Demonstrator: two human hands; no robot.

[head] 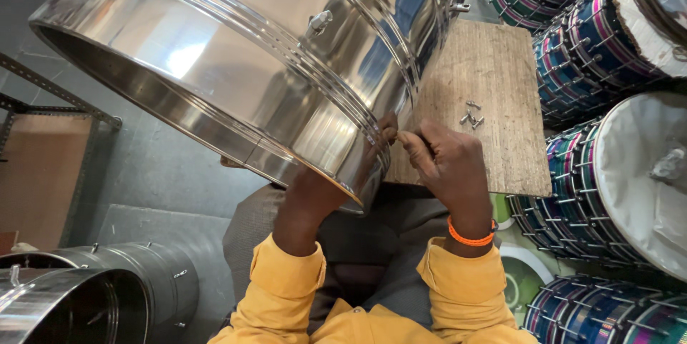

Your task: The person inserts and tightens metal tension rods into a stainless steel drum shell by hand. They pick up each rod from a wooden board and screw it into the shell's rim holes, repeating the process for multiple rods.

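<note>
Steel drum shell point(236, 65), polished and mirror-bright, sits tilted across my lap with its open rim facing down-left. My left hand point(311, 197) reaches up inside the lower edge; its fingers are hidden behind the metal, so I cannot tell whether that grip is closed or slack. My right hand point(447, 161) is pinched shut against the outer wall near the rim, on something too small to make out, perhaps a screw. A few loose screws point(471, 116) lie on the wooden board point(494, 72) just beyond. I judge the shell stiff but thin-walled, bulky more than heavy, and slippery on that shiny face; the rolled rim looks the safest hold. Finished drums point(608, 158) are stacked to the right.
</note>
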